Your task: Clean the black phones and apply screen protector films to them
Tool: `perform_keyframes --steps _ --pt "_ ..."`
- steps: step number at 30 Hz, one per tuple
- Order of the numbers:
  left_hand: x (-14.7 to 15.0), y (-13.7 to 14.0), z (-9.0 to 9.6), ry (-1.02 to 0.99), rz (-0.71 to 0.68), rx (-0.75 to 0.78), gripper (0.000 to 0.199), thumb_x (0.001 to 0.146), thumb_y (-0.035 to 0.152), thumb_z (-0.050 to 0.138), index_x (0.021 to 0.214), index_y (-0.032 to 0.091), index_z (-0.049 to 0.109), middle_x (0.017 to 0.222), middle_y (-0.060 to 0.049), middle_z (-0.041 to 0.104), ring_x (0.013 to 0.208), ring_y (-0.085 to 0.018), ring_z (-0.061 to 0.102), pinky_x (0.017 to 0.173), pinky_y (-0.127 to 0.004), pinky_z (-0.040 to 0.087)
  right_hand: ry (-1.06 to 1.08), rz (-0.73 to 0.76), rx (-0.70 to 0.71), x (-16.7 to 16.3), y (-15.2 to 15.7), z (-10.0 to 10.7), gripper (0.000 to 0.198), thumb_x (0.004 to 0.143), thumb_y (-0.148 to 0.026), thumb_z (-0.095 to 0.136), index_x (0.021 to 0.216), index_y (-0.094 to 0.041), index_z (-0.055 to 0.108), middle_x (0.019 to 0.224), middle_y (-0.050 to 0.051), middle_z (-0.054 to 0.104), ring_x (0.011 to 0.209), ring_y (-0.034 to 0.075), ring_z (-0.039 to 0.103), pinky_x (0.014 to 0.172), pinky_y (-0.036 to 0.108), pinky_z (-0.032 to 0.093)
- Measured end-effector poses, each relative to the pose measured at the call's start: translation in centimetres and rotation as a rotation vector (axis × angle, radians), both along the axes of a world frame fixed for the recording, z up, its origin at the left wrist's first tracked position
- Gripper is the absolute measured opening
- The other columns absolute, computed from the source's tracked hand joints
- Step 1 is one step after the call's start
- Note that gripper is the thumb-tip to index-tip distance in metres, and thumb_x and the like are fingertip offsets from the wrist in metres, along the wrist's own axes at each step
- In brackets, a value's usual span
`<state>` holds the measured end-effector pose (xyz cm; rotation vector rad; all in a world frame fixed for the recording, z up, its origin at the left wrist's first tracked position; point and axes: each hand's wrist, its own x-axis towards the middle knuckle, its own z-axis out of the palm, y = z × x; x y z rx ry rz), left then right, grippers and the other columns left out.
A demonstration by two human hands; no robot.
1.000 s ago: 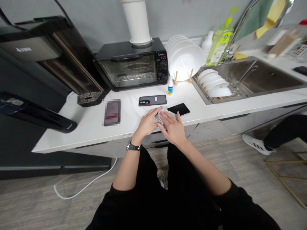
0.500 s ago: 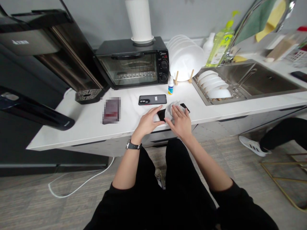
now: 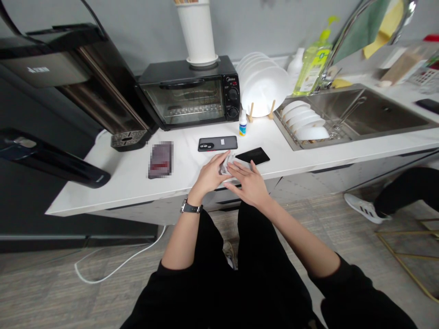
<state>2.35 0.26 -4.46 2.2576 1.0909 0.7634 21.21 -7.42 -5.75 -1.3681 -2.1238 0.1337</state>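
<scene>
A smartphone [image 3: 256,156] with a dark screen lies flat on the counter near its front edge. My left hand [image 3: 209,177] steadies its left end between thumb and fingers. Under the fingers of my right hand [image 3: 251,183] is a crumpled white wipe [image 3: 227,162], pressed on the phone's left part, right beside my left fingertips. The wipe and both hands hide that end of the phone. Just behind lies a dark phone case [image 3: 217,143] with a camera cutout and a small white label. A small spray bottle [image 3: 243,124] stands upright behind the phone.
A toaster oven [image 3: 188,93] is at the back, with a white plate rack [image 3: 264,89] beside it. Right of these is a sink [image 3: 373,109] with bowls. A blurred-out flat item [image 3: 161,160] lies left. Another person's leg [image 3: 404,194] shows at right.
My right hand has slid the wipe left along the phone, toward my left hand. The phone's right part is now uncovered. My left hand has stayed nearly in place.
</scene>
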Motion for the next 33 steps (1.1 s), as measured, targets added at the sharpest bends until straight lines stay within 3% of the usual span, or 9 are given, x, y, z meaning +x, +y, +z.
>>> perform_keyframes --steps 9,14,18,23,29,33 --pt "-0.4 0.2 -0.1 -0.044 -0.059 0.033 0.082 0.091 0.031 0.072 0.166 0.029 0.038 0.165 -0.011 0.049 0.152 -0.030 0.049 0.127 -0.045 0.039 0.002 -0.083 -0.001 -2.5 1.9 0.4 0.062 0.111 -0.059 0.037 0.150 -0.018 0.061 0.156 0.013 0.060 0.151 0.030 0.052 0.133 0.065 0.019" --pt "-0.3 0.4 -0.3 -0.006 -0.027 0.000 0.084 0.086 0.025 0.072 0.165 0.027 0.042 0.163 -0.012 0.050 0.153 -0.033 0.047 0.126 -0.047 0.041 -0.012 -0.059 0.007 -2.3 0.6 0.7 0.064 0.109 -0.061 0.041 0.148 -0.015 0.062 0.155 0.016 0.061 0.149 0.031 0.054 0.132 0.063 0.022" --pt "-0.1 0.2 -0.3 -0.035 -0.013 -0.041 0.089 0.084 0.020 0.073 0.166 0.031 0.040 0.165 -0.009 0.048 0.147 -0.029 0.054 0.123 -0.043 0.044 -0.005 -0.025 -0.009 -1.1 -1.2 0.8 0.059 0.109 -0.058 0.044 0.149 -0.018 0.061 0.155 0.013 0.062 0.148 0.029 0.056 0.133 0.064 0.018" --pt "0.0 -0.2 -0.1 -0.034 -0.012 -0.037 0.090 0.085 0.032 0.083 0.165 0.034 0.040 0.164 -0.009 0.049 0.143 -0.029 0.059 0.123 -0.044 0.045 -0.002 -0.076 -0.032 2.2 -0.5 0.7 0.048 0.112 -0.050 0.041 0.146 -0.026 0.065 0.153 0.005 0.064 0.148 0.028 0.056 0.134 0.065 0.017" --pt "0.3 -0.3 0.3 0.005 0.017 -0.031 0.089 0.086 0.033 0.084 0.164 0.035 0.041 0.163 -0.007 0.051 0.144 -0.028 0.058 0.125 -0.045 0.043 -0.057 -0.256 0.031 6.2 2.2 0.0 0.059 0.110 -0.056 0.041 0.150 -0.018 0.061 0.154 0.014 0.062 0.150 0.033 0.053 0.131 0.067 0.020" --pt "0.5 -0.5 0.2 0.011 0.032 -0.012 0.086 0.088 0.032 0.081 0.164 0.035 0.041 0.163 -0.006 0.051 0.145 -0.029 0.057 0.124 -0.045 0.045 -0.055 -0.225 0.058 2.6 1.4 -0.6 0.075 0.105 -0.068 0.045 0.154 -0.013 0.057 0.158 0.019 0.056 0.151 0.038 0.051 0.130 0.067 0.024"
